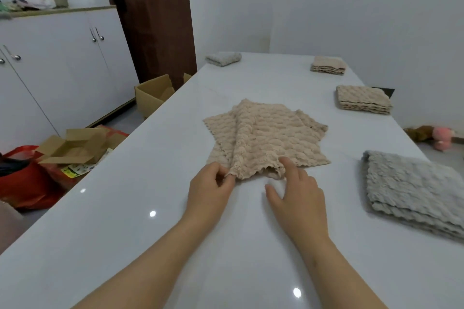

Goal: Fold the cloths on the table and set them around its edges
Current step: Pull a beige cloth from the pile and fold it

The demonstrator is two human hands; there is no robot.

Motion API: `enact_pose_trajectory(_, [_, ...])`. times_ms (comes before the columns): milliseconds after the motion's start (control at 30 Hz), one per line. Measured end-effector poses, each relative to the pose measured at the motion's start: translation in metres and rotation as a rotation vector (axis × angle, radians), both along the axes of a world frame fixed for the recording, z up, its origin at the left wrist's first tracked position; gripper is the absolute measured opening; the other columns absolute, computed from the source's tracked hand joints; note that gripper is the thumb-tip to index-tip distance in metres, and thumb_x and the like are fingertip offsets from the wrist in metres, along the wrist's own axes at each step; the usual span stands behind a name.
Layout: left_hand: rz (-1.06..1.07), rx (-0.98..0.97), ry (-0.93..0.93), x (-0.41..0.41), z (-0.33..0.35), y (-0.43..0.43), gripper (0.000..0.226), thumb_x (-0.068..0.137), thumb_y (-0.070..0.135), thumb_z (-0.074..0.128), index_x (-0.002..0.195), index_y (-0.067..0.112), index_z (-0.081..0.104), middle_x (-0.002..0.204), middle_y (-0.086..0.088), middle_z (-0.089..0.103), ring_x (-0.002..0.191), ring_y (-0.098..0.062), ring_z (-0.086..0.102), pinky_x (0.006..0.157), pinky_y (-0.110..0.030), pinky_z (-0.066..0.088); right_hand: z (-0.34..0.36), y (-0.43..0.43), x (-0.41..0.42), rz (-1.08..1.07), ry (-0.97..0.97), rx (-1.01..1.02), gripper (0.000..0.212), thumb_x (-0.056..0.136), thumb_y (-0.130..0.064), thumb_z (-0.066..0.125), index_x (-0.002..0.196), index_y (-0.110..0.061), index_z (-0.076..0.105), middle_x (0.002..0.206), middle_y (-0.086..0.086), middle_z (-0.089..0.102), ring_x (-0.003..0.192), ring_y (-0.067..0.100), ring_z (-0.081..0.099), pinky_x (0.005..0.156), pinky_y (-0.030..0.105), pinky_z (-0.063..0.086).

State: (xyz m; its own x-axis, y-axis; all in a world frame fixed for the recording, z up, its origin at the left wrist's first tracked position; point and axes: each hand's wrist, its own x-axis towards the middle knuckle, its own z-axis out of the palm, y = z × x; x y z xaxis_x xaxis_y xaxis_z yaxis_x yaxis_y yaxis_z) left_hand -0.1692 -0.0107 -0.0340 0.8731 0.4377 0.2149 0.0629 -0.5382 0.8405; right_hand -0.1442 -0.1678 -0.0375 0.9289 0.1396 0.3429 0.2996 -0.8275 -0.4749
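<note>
Loose beige cloths [266, 135] lie overlapped in the middle of the white table [155, 208]. My left hand [211, 190] pinches the near left corner of the top beige cloth. My right hand [296, 195] has its fingers spread, the forefinger resting on the cloth's near edge. Folded cloths sit along the table's edges: a grey one [414, 190] at the near right, a beige one [364, 100] further along the right side, another beige one [328, 65] at the far right, and a grey one [223, 58] at the far left corner.
White cabinets [62, 70] stand to the left. On the floor beside the table are open cardboard boxes [153, 98], a red bag [27, 178] and, to the right, a pink plush toy [443, 138]. A brown door [155, 20] is behind.
</note>
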Motion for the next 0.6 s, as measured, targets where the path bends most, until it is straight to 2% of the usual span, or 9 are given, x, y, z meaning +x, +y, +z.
enact_pose_trajectory(100, [0.058,-0.101,-0.079,-0.005,-0.001,0.002,0.009,0.083,0.015,0.061,0.077,0.008,0.060,0.081,0.005,0.063,0.068,0.000,0.055,0.058,-0.005,0.038,-0.003,-0.001,-0.003,0.015,-0.004,0.060,0.049,0.089,-0.032,0.050,0.135,-0.028,0.035,0.120,-0.004,0.055,0.108,0.021,0.050,0.088,0.033,0.036])
enact_pose_trajectory(200, [0.099,-0.178,-0.118,-0.016,-0.001,0.004,0.011,0.082,0.015,0.060,0.078,0.005,0.060,0.076,0.006,0.061,0.067,-0.002,0.052,0.054,-0.005,0.036,-0.005,-0.001,-0.008,0.041,0.001,0.076,0.047,0.089,-0.028,0.050,0.134,-0.025,0.038,0.120,-0.001,0.057,0.108,0.022,0.050,0.088,0.033,0.037])
enact_pose_trajectory(267, [0.092,-0.156,-0.113,-0.026,-0.001,0.005,0.010,0.082,0.016,0.060,0.078,0.006,0.060,0.074,0.006,0.060,0.066,-0.003,0.051,0.054,-0.006,0.036,-0.005,-0.002,-0.012,0.065,0.012,0.073,0.046,0.089,-0.027,0.050,0.133,-0.024,0.039,0.120,-0.001,0.057,0.110,0.022,0.050,0.088,0.033,0.037])
enact_pose_trajectory(400, [0.000,-0.018,-0.052,-0.037,-0.003,0.005,0.011,0.085,0.019,0.059,0.082,0.008,0.060,0.083,0.004,0.063,0.071,-0.005,0.054,0.060,-0.005,0.037,-0.003,-0.003,-0.016,0.078,0.023,0.080,0.044,0.088,-0.024,0.052,0.131,-0.023,0.042,0.119,0.000,0.058,0.109,0.022,0.050,0.087,0.032,0.037])
enact_pose_trajectory(500, [0.015,-0.024,-0.075,-0.038,-0.003,0.006,0.009,0.088,0.016,0.055,0.083,0.009,0.057,0.078,0.004,0.058,0.071,-0.009,0.050,0.060,-0.006,0.036,-0.001,-0.003,-0.017,0.079,0.028,0.088,0.043,0.088,-0.022,0.052,0.131,-0.023,0.043,0.118,0.000,0.058,0.109,0.022,0.050,0.086,0.032,0.037])
enact_pose_trajectory(600, [0.067,-0.036,-0.080,-0.030,-0.002,0.003,0.008,0.093,0.015,0.045,0.088,0.013,0.051,0.075,0.005,0.053,0.071,-0.012,0.049,0.061,-0.019,0.037,-0.003,-0.004,-0.014,0.095,0.020,0.082,0.044,0.088,-0.019,0.050,0.131,-0.022,0.043,0.116,0.000,0.058,0.106,0.023,0.052,0.087,0.034,0.039])
